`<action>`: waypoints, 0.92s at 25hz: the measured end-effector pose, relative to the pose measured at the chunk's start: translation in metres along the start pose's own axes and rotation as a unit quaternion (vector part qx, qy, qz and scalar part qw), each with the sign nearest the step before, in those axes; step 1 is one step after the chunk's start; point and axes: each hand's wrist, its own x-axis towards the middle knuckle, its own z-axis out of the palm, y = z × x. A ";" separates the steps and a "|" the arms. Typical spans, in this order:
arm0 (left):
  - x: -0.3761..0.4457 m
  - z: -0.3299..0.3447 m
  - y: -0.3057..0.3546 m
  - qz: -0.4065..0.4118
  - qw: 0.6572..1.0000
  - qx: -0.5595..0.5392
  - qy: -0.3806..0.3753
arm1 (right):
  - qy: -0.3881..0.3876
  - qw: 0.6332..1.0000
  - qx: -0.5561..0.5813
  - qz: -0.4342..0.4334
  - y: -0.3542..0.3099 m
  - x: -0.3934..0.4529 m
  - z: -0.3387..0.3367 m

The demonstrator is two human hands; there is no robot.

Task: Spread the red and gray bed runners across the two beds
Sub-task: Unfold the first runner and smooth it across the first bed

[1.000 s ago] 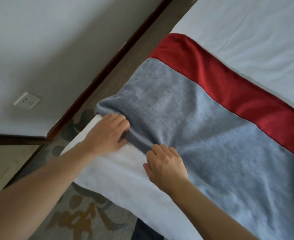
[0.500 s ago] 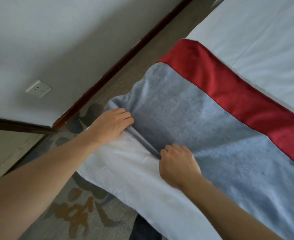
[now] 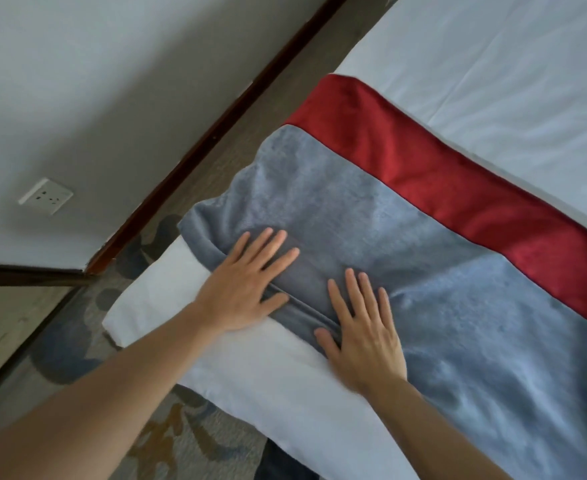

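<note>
A bed runner lies across the white bed: a wide gray plush part with a red band along its far side. My left hand lies flat with straight fingers on the gray fabric near its corner at the bed's end. My right hand is flat beside it, fingers spread, pressing the gray edge where a fold runs between the two hands. Neither hand grips the cloth.
A white sheet shows below the runner's near edge. Left of the bed runs a strip of patterned carpet, a dark wooden baseboard and a white wall with a power socket.
Both hands have let go of the gray edge they were pinching and now lie flat on it. The runner's corner sits further down the bed's end.
</note>
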 end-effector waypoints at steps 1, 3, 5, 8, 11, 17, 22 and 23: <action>-0.004 0.004 -0.012 -0.014 1.000 0.012 -0.005 | -0.004 1.000 -0.009 0.024 0.018 -0.015 0.008; -0.007 0.002 -0.027 -0.048 0.999 0.005 -0.001 | 0.005 0.994 -0.008 0.105 0.060 -0.056 0.016; 0.011 -0.011 -0.009 -0.095 0.995 -0.018 0.034 | 0.027 0.980 0.020 0.197 0.093 -0.085 0.013; 0.060 -0.017 0.095 0.017 0.996 -0.064 0.064 | 0.074 0.969 0.064 0.227 0.103 -0.087 0.003; 0.050 0.015 0.199 0.159 0.987 -0.026 0.016 | 0.091 0.973 0.079 0.197 0.104 -0.118 0.019; -0.006 0.041 0.196 0.209 0.978 0.020 -0.001 | 0.027 0.883 0.065 0.464 0.230 -0.365 0.082; 0.064 0.039 0.409 0.290 0.955 -0.036 0.050 | 0.128 0.892 0.096 0.422 0.311 -0.350 0.046; 0.082 0.046 0.456 0.304 0.951 -0.019 0.048 | 0.157 0.905 0.097 0.384 0.320 -0.325 0.038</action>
